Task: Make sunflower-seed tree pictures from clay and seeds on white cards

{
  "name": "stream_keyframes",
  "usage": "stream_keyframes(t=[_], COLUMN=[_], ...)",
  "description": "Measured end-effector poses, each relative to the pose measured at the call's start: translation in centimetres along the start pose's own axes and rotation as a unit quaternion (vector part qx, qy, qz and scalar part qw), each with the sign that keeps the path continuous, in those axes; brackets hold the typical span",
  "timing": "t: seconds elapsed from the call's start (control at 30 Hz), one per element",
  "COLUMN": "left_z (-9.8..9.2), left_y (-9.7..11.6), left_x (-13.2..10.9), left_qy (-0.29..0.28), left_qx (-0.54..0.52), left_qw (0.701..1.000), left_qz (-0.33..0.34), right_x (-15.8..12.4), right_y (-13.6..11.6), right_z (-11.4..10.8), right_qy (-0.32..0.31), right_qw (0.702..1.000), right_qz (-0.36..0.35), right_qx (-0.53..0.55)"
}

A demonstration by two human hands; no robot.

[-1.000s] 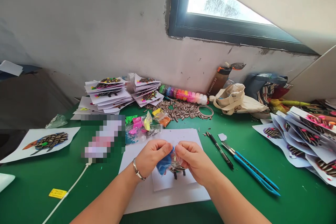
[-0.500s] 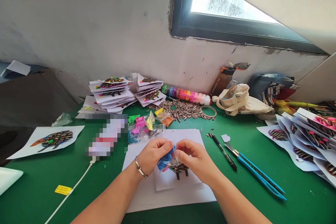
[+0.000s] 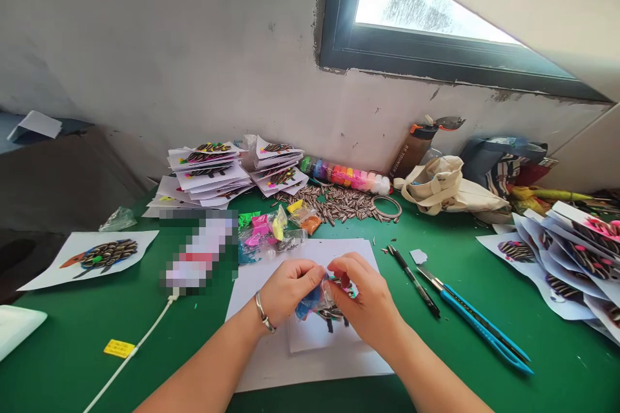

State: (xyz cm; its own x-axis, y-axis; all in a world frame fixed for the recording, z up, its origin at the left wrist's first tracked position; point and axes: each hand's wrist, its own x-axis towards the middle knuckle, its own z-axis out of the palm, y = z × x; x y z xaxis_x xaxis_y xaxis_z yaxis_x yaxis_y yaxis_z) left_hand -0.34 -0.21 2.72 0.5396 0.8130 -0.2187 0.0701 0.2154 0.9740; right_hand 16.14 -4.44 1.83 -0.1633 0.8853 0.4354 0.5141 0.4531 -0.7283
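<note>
My left hand [image 3: 293,293], with a metal bracelet at its wrist, pinches a small clear plastic bag of blue modelling clay [image 3: 309,302]. My right hand [image 3: 361,293] is closed at the bag's right side, its thumb and index finger at the clear plastic; the fingertips are partly hidden. Both hands hover over a card with a sunflower-seed animal picture [image 3: 329,315], mostly covered by the fingers and bag. The card rests on larger white sheets [image 3: 271,364].
Clay packets [image 3: 261,229] and loose sunflower seeds [image 3: 339,202] lie behind the sheets. To the right are a black pen [image 3: 414,281] and blue tweezers [image 3: 479,322]. Stacks of finished cards [image 3: 208,174] stand at the back left, more cards [image 3: 566,264] at right. A white cable [image 3: 145,342] crosses the left.
My right hand has shifted slightly along the bag, its fingers now more raised. The blue clay sits slightly lower in the plastic. The whole view has moved a little.
</note>
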Motion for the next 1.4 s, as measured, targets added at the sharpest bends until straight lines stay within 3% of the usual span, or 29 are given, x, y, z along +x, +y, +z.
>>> stream_keyframes(t=[0.53,0.77,0.97,1.1,1.23,1.4], left_z=[0.27,0.38,0.33,0.15,0.08,0.03], left_y=[0.27,-0.23,-0.35,-0.22,-0.18,-0.29], left_x=[-0.04,0.10,0.01,0.00,0.04,0.05], left_qy=[0.010,0.013,0.010,0.010,0.007,0.000], left_qx=[0.002,0.012,-0.019,-0.039,-0.039,-0.029], left_qw=[1.000,1.000,0.999,0.999,0.999,0.999], left_qz=[0.000,-0.013,-0.033,-0.020,-0.011,-0.015], right_x=[0.11,0.23,0.50,0.64,0.55,0.29], right_y=[-0.35,-0.34,-0.59,-0.80,-0.65,-0.10], right_z=[0.03,0.30,0.07,-0.30,-0.28,-0.11], right_qy=[-0.014,-0.040,-0.038,-0.045,-0.024,-0.028], right_qw=[0.998,0.996,0.983,0.972,0.978,0.994], right_qz=[-0.037,0.064,0.160,0.188,0.171,0.098], right_qx=[-0.056,-0.036,0.081,0.136,0.115,0.041])
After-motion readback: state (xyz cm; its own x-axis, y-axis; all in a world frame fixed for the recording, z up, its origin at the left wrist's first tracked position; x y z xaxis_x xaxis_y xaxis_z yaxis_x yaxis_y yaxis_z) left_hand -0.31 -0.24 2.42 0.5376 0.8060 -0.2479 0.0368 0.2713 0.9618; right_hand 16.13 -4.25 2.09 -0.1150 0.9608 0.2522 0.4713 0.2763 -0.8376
